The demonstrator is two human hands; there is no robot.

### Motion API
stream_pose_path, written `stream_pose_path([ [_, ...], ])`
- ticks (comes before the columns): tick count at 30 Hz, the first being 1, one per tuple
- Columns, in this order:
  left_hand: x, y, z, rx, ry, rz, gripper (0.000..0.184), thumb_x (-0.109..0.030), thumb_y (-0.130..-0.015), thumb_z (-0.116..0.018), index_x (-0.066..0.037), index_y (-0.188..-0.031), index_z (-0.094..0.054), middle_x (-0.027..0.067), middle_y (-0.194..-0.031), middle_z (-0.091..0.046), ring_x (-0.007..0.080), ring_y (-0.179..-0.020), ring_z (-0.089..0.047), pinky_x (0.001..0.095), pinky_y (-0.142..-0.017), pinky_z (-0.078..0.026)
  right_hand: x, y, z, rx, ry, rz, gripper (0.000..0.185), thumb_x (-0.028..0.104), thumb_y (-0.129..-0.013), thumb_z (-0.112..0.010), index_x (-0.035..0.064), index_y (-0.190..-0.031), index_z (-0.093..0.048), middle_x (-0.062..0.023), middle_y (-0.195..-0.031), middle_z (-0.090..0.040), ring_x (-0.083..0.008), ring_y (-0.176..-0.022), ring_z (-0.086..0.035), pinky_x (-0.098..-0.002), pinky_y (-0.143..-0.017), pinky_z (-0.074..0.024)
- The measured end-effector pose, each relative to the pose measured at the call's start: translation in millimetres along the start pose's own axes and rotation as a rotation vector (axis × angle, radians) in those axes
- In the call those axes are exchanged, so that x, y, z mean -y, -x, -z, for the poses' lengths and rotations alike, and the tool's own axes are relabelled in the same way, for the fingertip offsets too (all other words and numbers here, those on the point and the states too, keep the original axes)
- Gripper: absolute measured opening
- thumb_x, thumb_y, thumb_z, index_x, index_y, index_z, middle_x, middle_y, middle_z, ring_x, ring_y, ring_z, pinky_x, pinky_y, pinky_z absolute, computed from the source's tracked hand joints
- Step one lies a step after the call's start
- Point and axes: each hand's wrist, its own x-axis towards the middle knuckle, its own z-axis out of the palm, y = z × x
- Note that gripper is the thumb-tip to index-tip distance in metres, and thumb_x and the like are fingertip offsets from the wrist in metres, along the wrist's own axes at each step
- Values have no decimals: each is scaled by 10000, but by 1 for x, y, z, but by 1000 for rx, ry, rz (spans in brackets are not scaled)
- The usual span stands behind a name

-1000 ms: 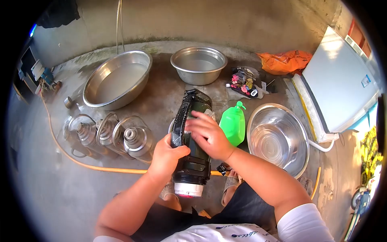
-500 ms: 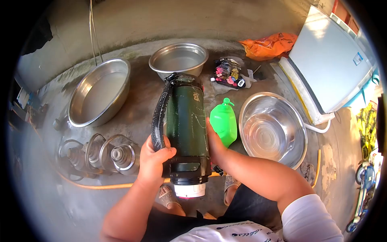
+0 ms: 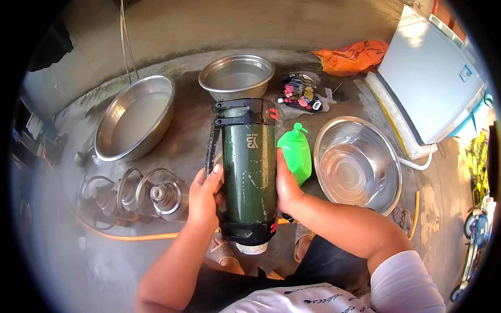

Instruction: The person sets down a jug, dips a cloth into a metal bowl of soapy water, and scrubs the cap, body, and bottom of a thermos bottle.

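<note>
Both hands hold a big dark green thermos flask [image 3: 249,175] with black bands, in front of my body. It hangs upside down, its printed logo inverted and a white cap [image 3: 252,248] at the lower end. My left hand [image 3: 204,197] is closed round the strap-like black handle [image 3: 212,146] at its left side. My right hand [image 3: 288,185] presses against the flask's right side, its fingers partly hidden behind it. Just beyond that hand stands a bright green plastic jug [image 3: 295,155].
Two metal basins with cloudy liquid, one at left [image 3: 165,112] and one at back [image 3: 214,94], stand on the wet floor. A shiny basin [image 3: 394,180] is at right. Metal flasks [image 3: 169,195], a yellow hose [image 3: 133,238], a dark flowered pouch [image 3: 298,96] and a white appliance [image 3: 430,78] surround me.
The flask has turned about its long axis, bringing its logo into fuller view and its handle further to the side. My left hand has shifted slightly with the handle.
</note>
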Motion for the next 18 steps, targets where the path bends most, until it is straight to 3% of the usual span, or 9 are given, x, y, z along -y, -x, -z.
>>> stream_pose_path([
  [2,0,1,0,-38,15,-13,207,-309,-945,-655,-169,-850,-535,-91,-640,-404,25,-526,-340,216,-459,-241,-19,19,-13,-137,156,28,674,617,-1014,-337,47,-1271,-590,-101,-1188,-655,-192,-1087,-614,-335,-982,-471],
  [3,0,2,-2,-63,-35,-4,209,-305,-939,-663,-165,-851,-535,-92,-645,-407,24,-528,-342,216,-460,-244,-15,28,-20,-164,77,-83,598,562,-1029,-377,84,-1360,-515,-71,-1339,-560,-161,-1219,-500,-338,-1067,-384],
  [5,5,2,0,-46,-120,-18,220,-302,-916,-694,-147,-869,-546,-88,-664,-429,22,-535,-355,213,-467,-250,-10,18,-23,-186,44,7,579,537,-1035,-391,83,-1377,-504,-62,-1339,-562,-166,-1220,-504,-341,-1069,-385],
  [6,11,1,5,-17,-118,-26,285,-209,-897,-734,-13,-1068,-618,17,-909,-653,98,-771,-580,254,-663,-475,-5,11,-22,-219,10,99,563,512,-1040,-404,83,-1393,-492,-54,-1338,-563,-171,-1220,-508,-345,-1070,-385],
  [8,24,1,4,25,-316,-132,289,-198,-887,-746,8,-1053,-630,25,-914,-667,102,-783,-588,264,-711,-493,5,-28,2,-172,-106,419,477,431,-1046,-456,65,-1343,-529,-74,-1280,-589,-187,-1200,-530,-337,-1056,-397],
  [10,27,5,0,50,-315,-162,287,-192,-881,-753,15,-1038,-633,28,-908,-668,96,-780,-582,263,-718,-493,23,-37,9,-208,135,623,401,362,-1051,-474,60,-1296,-570,-76,-1229,-614,-173,-1189,-535,-328,-1044,-402],
  [14,21,11,2,95,-261,-127,285,-169,-858,-768,25,-1016,-634,28,-880,-668,86,-774,-572,264,-729,-494,53,-23,12,-195,365,631,297,226,-1057,-469,32,-1225,-620,-92,-1290,-584,-179,-1266,-484,-313,-1079,-350],
  [16,22,14,6,106,-277,-117,277,-159,-850,-768,24,-1007,-631,26,-878,-667,85,-775,-570,262,-729,-493,65,-9,4,62,954,1007,268,184,-1046,-477,26,-1197,-632,-127,-1259,-601,-238,-1303,-474,-339,-1085,-348],
  [18,26,16,11,115,-298,-99,270,-149,-843,-767,24,-998,-629,25,-875,-666,84,-775,-569,259,-728,-492,58,-11,7,137,1193,974,281,55,-980,-516,41,-1241,-618,-149,-1318,-572,-294,-1349,-448,-373,-1104,-345],
])
